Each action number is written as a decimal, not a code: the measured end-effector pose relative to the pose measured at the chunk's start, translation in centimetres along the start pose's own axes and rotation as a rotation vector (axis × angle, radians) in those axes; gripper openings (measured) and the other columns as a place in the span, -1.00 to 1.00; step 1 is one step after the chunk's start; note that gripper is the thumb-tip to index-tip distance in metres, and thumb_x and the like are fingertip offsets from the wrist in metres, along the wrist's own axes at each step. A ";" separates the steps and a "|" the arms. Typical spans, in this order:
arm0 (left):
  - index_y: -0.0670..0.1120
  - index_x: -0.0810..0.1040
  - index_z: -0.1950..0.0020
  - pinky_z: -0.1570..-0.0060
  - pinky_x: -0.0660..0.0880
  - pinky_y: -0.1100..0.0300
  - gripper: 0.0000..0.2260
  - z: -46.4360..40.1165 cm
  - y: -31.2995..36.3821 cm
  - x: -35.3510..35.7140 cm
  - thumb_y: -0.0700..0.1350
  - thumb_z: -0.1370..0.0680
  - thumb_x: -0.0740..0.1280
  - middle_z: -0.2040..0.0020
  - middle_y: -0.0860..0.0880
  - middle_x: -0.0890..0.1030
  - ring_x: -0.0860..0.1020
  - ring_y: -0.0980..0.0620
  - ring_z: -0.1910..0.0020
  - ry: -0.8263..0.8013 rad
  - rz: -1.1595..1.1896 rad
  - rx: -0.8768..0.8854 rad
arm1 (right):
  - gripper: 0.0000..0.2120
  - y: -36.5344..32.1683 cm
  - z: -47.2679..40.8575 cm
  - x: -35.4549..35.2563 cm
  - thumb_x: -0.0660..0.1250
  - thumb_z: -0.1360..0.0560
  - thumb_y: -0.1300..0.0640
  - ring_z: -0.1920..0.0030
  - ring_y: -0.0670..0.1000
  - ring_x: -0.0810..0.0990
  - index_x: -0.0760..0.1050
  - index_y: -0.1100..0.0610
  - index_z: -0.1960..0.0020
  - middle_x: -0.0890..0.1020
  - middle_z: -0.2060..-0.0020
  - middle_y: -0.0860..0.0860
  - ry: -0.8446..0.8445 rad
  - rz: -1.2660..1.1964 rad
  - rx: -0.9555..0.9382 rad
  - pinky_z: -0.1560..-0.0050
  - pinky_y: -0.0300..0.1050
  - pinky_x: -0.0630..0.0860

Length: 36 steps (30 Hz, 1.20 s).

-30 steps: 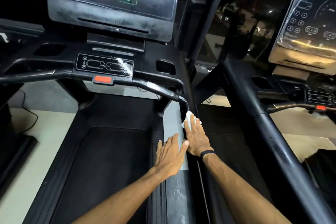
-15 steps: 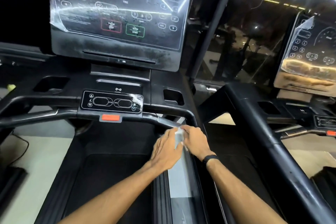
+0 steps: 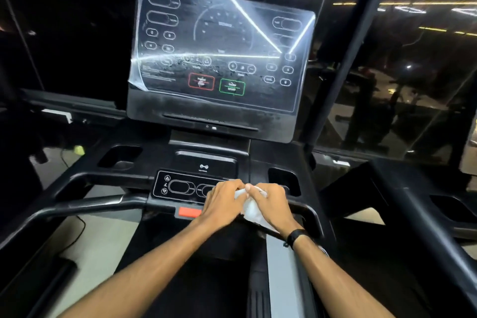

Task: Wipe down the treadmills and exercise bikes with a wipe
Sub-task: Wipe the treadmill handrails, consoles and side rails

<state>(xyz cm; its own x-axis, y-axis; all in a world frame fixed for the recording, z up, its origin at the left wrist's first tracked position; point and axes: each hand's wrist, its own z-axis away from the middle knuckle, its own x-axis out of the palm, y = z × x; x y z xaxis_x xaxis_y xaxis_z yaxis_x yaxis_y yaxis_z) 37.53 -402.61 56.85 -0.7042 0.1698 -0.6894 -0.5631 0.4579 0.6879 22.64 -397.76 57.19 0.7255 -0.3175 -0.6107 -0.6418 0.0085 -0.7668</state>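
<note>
Both hands meet in the lower middle of the frame, just in front of the small button panel (image 3: 185, 187) of the treadmill (image 3: 284, 261). The left hand (image 3: 223, 204) has its fingers curled over and pinches the top of the white wipe (image 3: 251, 208). The right hand (image 3: 272, 204) has its fingers bent round the wipe too, with a black band (image 3: 296, 236) on its wrist. The wipe is bunched up between the two hands, and a loose bit hangs down under the right hand. It looks like the person is folding or fixing the wipe to get a clean side, not rubbing anything right now. That is a guess.

The red stop tab (image 3: 189, 212) sits just to the left of the hands, under the button panel. The big screen (image 3: 219, 51) fills the upper middle of the frame. It has a shiny plastic film on it, and its black bottom edge looks dusty.

Next, one hand should press the wipe flat and rub the button panel and the handlebar (image 3: 98, 201) close by. Then it could go up to the dusty screen. The rubbing near the buttons should be soft, so nothing gets switched on.
</note>
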 end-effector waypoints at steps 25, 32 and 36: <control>0.05 0.65 0.14 0.06 0.58 -0.06 -0.81 -25.1 1.2 -10.7 0.12 -0.42 0.33 0.19 0.14 0.67 0.63 0.08 0.14 0.305 0.097 0.035 | -0.88 -5.6 -26.4 -4.4 0.35 -0.57 0.26 0.20 -0.05 0.58 0.66 0.20 0.06 0.70 0.15 0.19 -0.015 -0.425 -0.217 0.17 -0.07 0.50; 0.08 0.62 -0.04 -0.07 0.57 0.01 -0.88 -29.4 0.0 -20.5 -0.04 -0.52 0.43 0.05 0.15 0.66 0.61 0.13 0.06 0.481 0.092 0.154 | -0.74 -14.6 -32.1 -3.2 0.26 -0.59 0.34 0.12 0.04 0.64 0.65 0.06 0.07 0.70 0.14 0.03 0.049 -0.544 -0.230 0.09 -0.03 0.53; 0.04 0.46 -0.34 -0.11 0.34 0.18 -0.66 -30.9 -1.1 -27.1 0.01 -0.58 0.37 -0.27 0.20 0.46 0.43 0.20 -0.10 0.533 -0.077 0.272 | -0.80 -20.5 -34.9 -1.6 0.24 -0.64 0.28 -0.08 0.21 0.67 0.64 0.13 -0.04 0.71 -0.04 0.17 0.078 -0.589 -0.280 -0.13 0.16 0.56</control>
<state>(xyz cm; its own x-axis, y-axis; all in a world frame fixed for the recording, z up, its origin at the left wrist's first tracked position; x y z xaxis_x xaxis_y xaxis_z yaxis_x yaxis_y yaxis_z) 43.89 -434.64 81.79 -0.8251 -0.3012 -0.4779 -0.5396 0.6705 0.5091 26.01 -430.57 80.80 0.9619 -0.2617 -0.0796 -0.1904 -0.4319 -0.8816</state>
